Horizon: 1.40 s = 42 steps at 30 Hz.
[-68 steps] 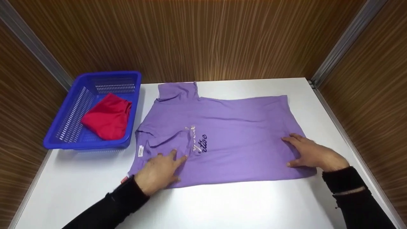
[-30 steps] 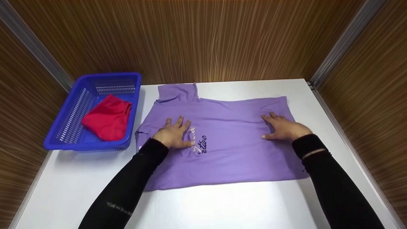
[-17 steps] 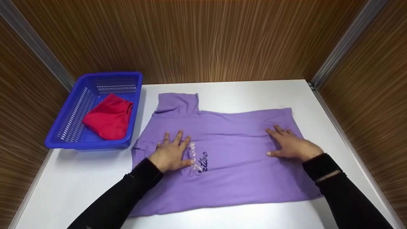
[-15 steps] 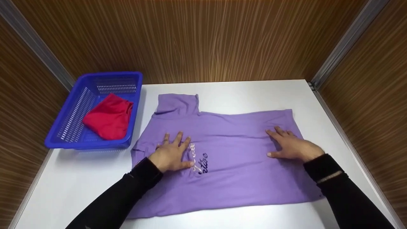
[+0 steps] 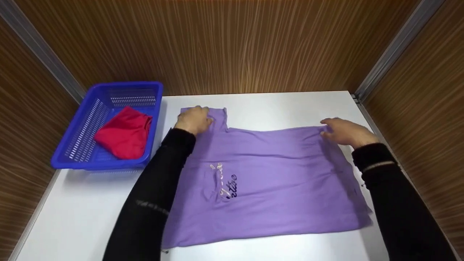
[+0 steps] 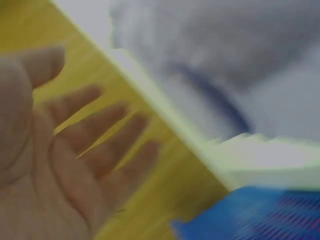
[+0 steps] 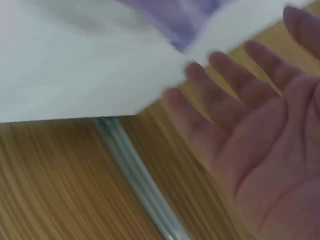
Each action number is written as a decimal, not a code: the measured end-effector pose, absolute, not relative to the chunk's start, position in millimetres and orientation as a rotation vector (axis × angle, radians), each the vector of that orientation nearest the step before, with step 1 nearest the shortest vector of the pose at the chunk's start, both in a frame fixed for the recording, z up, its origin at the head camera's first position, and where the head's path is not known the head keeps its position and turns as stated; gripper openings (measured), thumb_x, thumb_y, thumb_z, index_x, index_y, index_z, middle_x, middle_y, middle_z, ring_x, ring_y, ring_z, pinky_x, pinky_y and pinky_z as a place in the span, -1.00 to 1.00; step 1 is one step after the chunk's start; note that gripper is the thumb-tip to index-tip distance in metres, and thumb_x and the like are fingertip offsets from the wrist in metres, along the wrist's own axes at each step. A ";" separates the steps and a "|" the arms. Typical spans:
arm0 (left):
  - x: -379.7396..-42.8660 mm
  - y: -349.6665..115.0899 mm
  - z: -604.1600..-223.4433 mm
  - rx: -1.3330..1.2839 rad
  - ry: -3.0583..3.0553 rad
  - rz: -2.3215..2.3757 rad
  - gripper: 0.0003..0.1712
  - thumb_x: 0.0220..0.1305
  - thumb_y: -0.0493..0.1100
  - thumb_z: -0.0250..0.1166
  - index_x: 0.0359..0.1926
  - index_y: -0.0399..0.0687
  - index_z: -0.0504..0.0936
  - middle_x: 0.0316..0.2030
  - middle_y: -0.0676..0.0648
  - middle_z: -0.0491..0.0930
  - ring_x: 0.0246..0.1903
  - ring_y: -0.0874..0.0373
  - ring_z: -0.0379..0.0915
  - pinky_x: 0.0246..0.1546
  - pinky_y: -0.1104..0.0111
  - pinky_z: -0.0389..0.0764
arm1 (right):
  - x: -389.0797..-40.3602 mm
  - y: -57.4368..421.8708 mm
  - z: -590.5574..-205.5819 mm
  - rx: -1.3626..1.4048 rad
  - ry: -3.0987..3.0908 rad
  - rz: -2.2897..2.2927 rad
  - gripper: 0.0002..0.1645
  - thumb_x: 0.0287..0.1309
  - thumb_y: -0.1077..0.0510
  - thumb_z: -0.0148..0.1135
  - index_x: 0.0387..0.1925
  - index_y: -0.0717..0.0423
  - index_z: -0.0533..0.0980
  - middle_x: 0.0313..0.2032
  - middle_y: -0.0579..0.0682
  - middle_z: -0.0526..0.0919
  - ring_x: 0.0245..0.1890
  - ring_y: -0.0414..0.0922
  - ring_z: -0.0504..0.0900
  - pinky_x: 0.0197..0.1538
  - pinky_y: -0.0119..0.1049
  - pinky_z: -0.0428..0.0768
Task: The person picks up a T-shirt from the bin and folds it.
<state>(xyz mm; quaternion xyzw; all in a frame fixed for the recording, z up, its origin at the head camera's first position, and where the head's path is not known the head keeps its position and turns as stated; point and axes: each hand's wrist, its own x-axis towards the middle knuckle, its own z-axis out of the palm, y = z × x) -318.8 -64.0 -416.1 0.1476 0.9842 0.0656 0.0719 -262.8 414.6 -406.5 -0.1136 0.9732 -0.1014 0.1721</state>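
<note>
purple tee: laid out on the counter, bit wrinkled
left hand: held wide over a sleeve, contact can't be told
right hand: fingers spread, held by the hem corner
blue basket: parked left, red cloth tucked inside

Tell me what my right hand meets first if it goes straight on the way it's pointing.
Your right hand would probably meet the purple shirt first, at the nearest corner, though depth is unclear.
</note>
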 end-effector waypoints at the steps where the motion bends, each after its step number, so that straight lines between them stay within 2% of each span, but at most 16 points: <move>1: -324.8 -65.2 -422.2 0.414 2.980 0.209 -0.46 0.55 0.02 0.12 0.34 -0.24 0.52 0.24 -0.38 0.60 0.21 -0.38 0.60 0.09 -0.27 0.70 | -266.8 416.0 -412.2 -0.311 2.783 -0.274 -0.29 0.52 0.02 0.11 0.51 0.32 0.28 0.45 0.49 0.38 0.49 0.46 0.32 0.50 0.41 0.33; 7: -342.9 -73.2 -459.0 0.255 2.986 0.234 -0.53 0.48 -0.28 0.03 0.34 -0.30 0.49 0.32 -0.35 0.57 0.28 -0.37 0.56 0.20 -0.29 0.63 | -280.0 424.0 -445.9 -0.309 2.902 -0.167 -0.36 0.47 0.10 0.15 0.49 0.18 0.35 0.46 0.35 0.44 0.41 0.41 0.46 0.33 0.42 0.52; 10: -347.3 -79.0 -471.2 0.193 2.997 0.216 -0.55 0.46 -0.35 0.03 0.31 -0.31 0.49 0.30 -0.35 0.59 0.26 -0.35 0.58 0.21 -0.28 0.63 | -282.4 424.9 -454.3 -0.334 2.957 -0.108 -0.42 0.41 0.15 0.22 0.40 0.15 0.45 0.31 0.30 0.59 0.27 0.38 0.59 0.16 0.42 0.63; 15: -356.3 -86.0 -482.1 0.160 3.059 0.168 -0.54 0.50 -0.36 0.02 0.36 -0.22 0.46 0.29 -0.35 0.56 0.25 -0.39 0.55 0.17 -0.27 0.64 | -283.7 424.1 -464.1 -0.369 3.036 -0.057 -0.56 0.34 0.16 0.30 0.22 0.12 0.55 0.07 0.23 0.69 0.09 0.35 0.66 -0.09 0.44 0.66; 19: -358.4 -88.6 -482.0 0.129 3.081 0.188 -0.44 0.52 -0.36 -0.01 0.48 -0.12 0.36 0.33 -0.35 0.52 0.28 -0.44 0.48 0.17 -0.28 0.63 | -285.1 420.9 -468.5 -0.371 3.063 -0.056 -0.68 0.35 0.16 0.30 0.08 0.13 0.58 -0.01 0.23 0.70 0.04 0.34 0.66 -0.14 0.42 0.65; 22: -359.4 -88.3 -482.1 0.116 3.093 0.191 -0.42 0.52 -0.37 -0.04 0.50 -0.11 0.33 0.33 -0.36 0.54 0.32 -0.42 0.43 0.20 -0.26 0.61 | -286.7 419.2 -469.9 -0.364 3.065 -0.065 -0.75 0.34 0.17 0.27 0.00 0.16 0.59 -0.04 0.23 0.69 0.03 0.32 0.64 -0.12 0.41 0.64; 25: -361.9 -86.7 -482.0 0.128 3.101 0.122 -0.48 0.52 -0.33 -0.03 0.44 -0.17 0.41 0.30 -0.35 0.56 0.37 -0.34 0.38 0.26 -0.23 0.55 | -288.7 418.3 -469.4 -0.346 3.059 -0.075 -0.77 0.29 0.17 0.24 -0.06 0.17 0.59 -0.08 0.20 0.65 0.03 0.28 0.62 -0.09 0.38 0.63; 28: -362.3 -83.6 -477.4 0.137 3.079 0.044 -0.53 0.49 -0.29 0.03 0.35 -0.26 0.51 0.28 -0.38 0.55 0.37 -0.34 0.36 0.30 -0.21 0.49 | -289.7 418.2 -465.8 -0.311 3.043 -0.124 -0.77 0.24 0.14 0.22 -0.10 0.14 0.57 -0.12 0.17 0.65 -0.02 0.23 0.62 -0.11 0.33 0.62; 34: -358.1 -79.7 -457.4 0.149 3.077 0.160 -0.55 0.41 -0.27 0.13 0.25 -0.40 0.55 0.26 -0.44 0.46 0.20 -0.43 0.53 0.18 -0.19 0.63 | -289.4 420.5 -455.2 -0.220 3.007 -0.251 -0.79 0.30 0.06 0.19 -0.12 0.05 0.43 -0.34 0.09 0.62 -0.32 0.08 0.60 -0.31 0.07 0.53; 37: -357.8 -80.2 -447.1 0.174 3.095 0.240 -0.53 0.43 -0.19 0.14 0.25 -0.40 0.51 0.27 -0.43 0.49 0.16 -0.44 0.59 0.15 -0.23 0.65 | -289.2 421.7 -450.7 -0.214 2.985 -0.334 -0.73 0.29 0.10 0.20 -0.03 0.05 0.40 -0.26 0.13 0.63 -0.27 0.09 0.61 -0.26 0.07 0.54; 42: -358.4 -80.1 -425.7 0.258 3.062 0.288 -0.49 0.48 -0.08 0.06 0.26 -0.34 0.50 0.21 -0.42 0.64 0.19 -0.39 0.62 0.19 -0.24 0.59 | -290.3 422.8 -442.3 -0.256 2.912 -0.451 -0.47 0.31 0.12 0.28 0.27 0.15 0.45 0.03 0.27 0.66 0.00 0.17 0.66 0.07 0.21 0.61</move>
